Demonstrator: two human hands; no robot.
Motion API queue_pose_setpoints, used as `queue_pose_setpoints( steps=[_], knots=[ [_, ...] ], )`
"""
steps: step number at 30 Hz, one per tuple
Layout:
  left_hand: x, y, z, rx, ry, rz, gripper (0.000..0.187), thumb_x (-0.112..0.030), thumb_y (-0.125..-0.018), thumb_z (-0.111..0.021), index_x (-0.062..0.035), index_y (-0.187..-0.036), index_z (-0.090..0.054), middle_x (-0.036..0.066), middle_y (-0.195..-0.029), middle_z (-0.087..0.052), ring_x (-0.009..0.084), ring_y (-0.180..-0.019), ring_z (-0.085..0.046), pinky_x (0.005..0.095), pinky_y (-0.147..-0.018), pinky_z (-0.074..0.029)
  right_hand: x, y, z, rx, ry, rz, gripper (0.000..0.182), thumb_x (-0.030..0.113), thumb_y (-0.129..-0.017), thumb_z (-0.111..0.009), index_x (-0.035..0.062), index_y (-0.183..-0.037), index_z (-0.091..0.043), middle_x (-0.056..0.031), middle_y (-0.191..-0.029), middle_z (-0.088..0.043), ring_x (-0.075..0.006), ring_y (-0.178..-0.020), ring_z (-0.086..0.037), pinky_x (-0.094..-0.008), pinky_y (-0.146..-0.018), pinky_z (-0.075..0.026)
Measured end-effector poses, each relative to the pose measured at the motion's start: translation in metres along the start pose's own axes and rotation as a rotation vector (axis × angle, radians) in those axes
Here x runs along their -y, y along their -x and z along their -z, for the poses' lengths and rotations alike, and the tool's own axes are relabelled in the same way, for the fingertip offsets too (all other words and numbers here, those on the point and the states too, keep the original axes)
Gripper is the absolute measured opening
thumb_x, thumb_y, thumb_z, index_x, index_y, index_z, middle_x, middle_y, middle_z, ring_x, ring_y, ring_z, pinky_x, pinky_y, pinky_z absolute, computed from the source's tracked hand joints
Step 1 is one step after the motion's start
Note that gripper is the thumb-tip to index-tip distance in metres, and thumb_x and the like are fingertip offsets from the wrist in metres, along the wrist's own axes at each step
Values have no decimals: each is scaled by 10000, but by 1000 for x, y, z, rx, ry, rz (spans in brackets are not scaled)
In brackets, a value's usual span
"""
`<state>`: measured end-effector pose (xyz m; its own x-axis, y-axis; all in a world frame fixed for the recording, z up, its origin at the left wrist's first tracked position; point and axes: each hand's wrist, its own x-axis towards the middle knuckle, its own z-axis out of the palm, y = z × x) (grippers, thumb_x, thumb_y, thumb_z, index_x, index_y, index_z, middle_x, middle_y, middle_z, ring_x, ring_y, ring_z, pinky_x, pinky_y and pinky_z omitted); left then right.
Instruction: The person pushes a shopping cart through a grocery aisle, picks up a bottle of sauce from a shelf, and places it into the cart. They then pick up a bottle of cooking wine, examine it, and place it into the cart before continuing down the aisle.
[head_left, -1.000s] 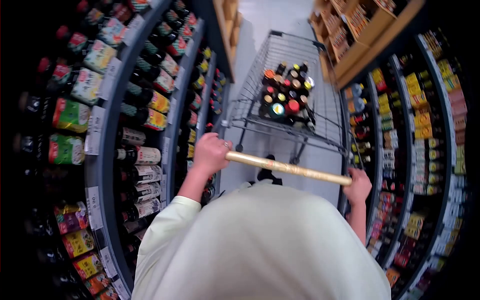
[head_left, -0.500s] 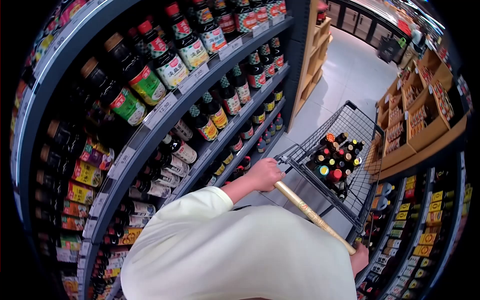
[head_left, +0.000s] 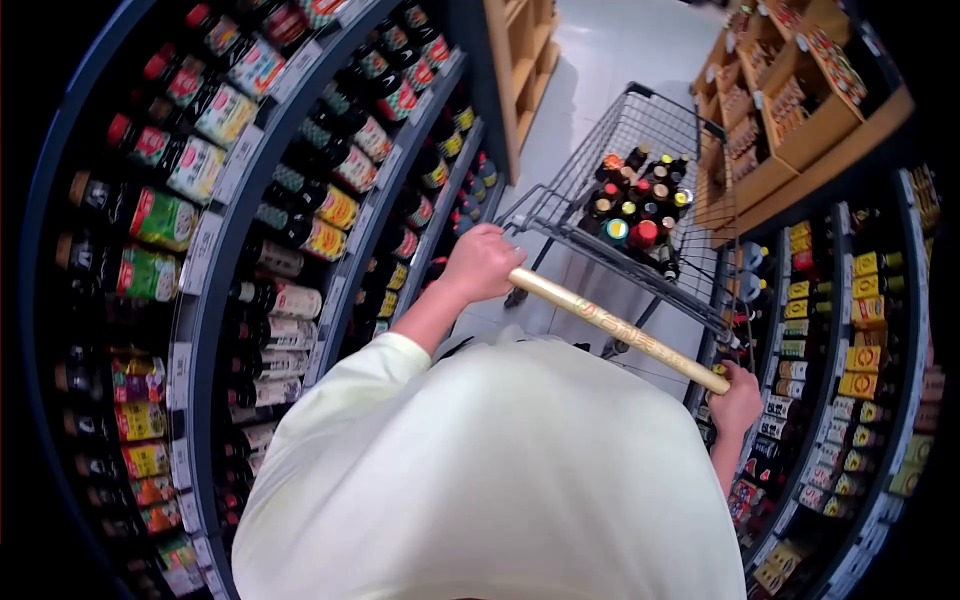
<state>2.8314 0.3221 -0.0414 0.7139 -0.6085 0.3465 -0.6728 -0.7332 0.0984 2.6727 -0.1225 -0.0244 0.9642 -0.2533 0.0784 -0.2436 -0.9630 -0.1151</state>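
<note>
Both my hands grip the ends of a shopping cart's gold-coloured handle (head_left: 620, 332). My left hand (head_left: 484, 262) is wrapped round the left end. At the right end, my right hand (head_left: 737, 398) closes round the bar, its fingers partly hidden. Ahead of the handle stands the grey wire cart (head_left: 570, 185). Several dark bottles (head_left: 645, 205) with red, yellow, black and teal caps stand together in its basket.
To the left, curved dark shelves (head_left: 225, 205) hold rows of sauce bottles with price tags. Shelves (head_left: 790, 400) of bottles with yellow labels line the right. Wooden display racks (head_left: 800, 115) stand ahead right, another wooden rack (head_left: 530, 70) ahead left. Pale tiled floor (head_left: 600, 50) runs between them.
The view has turned and tipped downward, so the shelves shift left and the cart sits higher in the picture. Both hands stay on the handle. The distant person is out of view.
</note>
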Motion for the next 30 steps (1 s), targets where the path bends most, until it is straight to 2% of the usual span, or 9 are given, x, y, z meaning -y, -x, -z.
queue_pose_setpoints(
  steps=[2,4,10,14,16,21,24,26,30],
  knots=[
    [0,-5,-1,-18,14,-1,103,-168,-656,-710,-140,-747,-669,22,-649,-624,218,-700,-646,355,-878,-498,-4,-4,-4,-5,9,17,296,91,-688,-673,137,-976,-723,-78,-858,-687,-292,-866,-650,-413,-748,-519],
    [1,-7,-1,6,3,20,112,-171,-658,-710,-140,-760,-677,21,-653,-627,215,-706,-647,353,-880,-497,4,-6,2,59,77,-82,254,118,-694,-681,143,-941,-733,-99,-852,-686,-310,-839,-657,-428,-725,-522],
    [9,-6,-1,28,22,31,186,-169,-664,-704,-143,-847,-722,8,-664,-635,204,-726,-652,340,-895,-486,11,-3,4,114,145,-69,182,149,-700,-693,156,-876,-739,-117,-823,-679,-326,-806,-661,-446,-693,-524],
    [17,0,7,85,49,37,196,-163,-665,-703,-146,-859,-721,6,-668,-635,202,-730,-652,339,-907,-481,23,9,1,20,97,-49,153,152,-708,-683,158,-851,-738,-118,-782,-668,-335,-766,-654,-446,-664,-520],
    [21,-2,10,215,27,45,207,-155,-663,-701,-150,-870,-714,9,-688,-641,201,-762,-657,346,-926,-471,26,15,-2,31,108,-68,156,170,-702,-696,163,-852,-739,-112,-776,-666,-332,-767,-652,-443,-655,-515],
    [29,-4,24,335,33,-19,219,-157,-642,-708,-166,-859,-682,10,-738,-637,220,-764,-637,360,-941,-441,42,26,4,52,64,-133,138,145,-711,-671,147,-838,-726,-116,-798,-663,-339,-802,-641,-444,-704,-511],
    [34,-11,33,352,110,-83,213,-171,-638,-717,-159,-848,-680,18,-692,-629,213,-726,-634,359,-935,-436,45,31,5,28,56,-112,101,178,-725,-720,119,-807,-720,-127,-768,-651,-339,-769,-632,-444,-682,-501],
    [38,-14,36,456,71,-75,208,-179,-642,-720,-150,-847,-699,22,-668,-628,202,-705,-636,363,-946,-434,52,32,11,56,63,-127,106,199,-722,-744,115,-779,-713,-116,-744,-651,-330,-741,-628,-435,-668,-500],
    [52,-14,33,411,110,-140,214,-182,-645,-724,-140,-854,-718,25,-667,-635,196,-700,-638,366,-956,-438,67,36,12,1,32,-139,135,219,-721,-766,105,-735,-696,-90,-692,-645,-303,-708,-622,-417,-651,-499]
  ],
)
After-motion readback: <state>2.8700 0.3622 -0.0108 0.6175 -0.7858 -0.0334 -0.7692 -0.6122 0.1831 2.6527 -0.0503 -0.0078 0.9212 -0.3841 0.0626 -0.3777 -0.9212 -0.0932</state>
